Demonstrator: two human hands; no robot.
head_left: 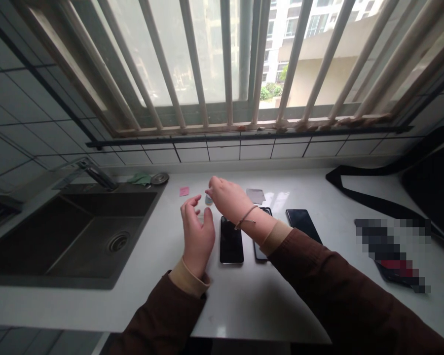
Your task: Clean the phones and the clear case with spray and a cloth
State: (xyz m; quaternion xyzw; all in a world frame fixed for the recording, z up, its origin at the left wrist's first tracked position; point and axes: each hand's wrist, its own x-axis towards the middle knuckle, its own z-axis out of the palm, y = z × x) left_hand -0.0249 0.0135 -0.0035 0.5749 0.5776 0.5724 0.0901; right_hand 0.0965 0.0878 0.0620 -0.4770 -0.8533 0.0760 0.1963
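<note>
My left hand (199,231) is raised over the counter left of a black phone (231,241), fingers curved and thumb apart, with nothing visible in it. Reaching across to the left, my right hand (227,196) has its fingers bent down and closed at a small pale bluish object (208,199), mostly hidden by the fingers. Under my right wrist, a second phone (258,251) is partly covered. A third dark phone (304,224) lies beyond my right sleeve. Behind the right hand rests a flat grey square piece (256,195).
A pink square note (184,191) lies on the white counter (155,276). To the left are a dark sink (81,236), a faucet (96,175), a green cloth (139,179) and a round metal strainer (160,178). A black bag strap (370,171) and a blurred-out item (395,256) occupy the right.
</note>
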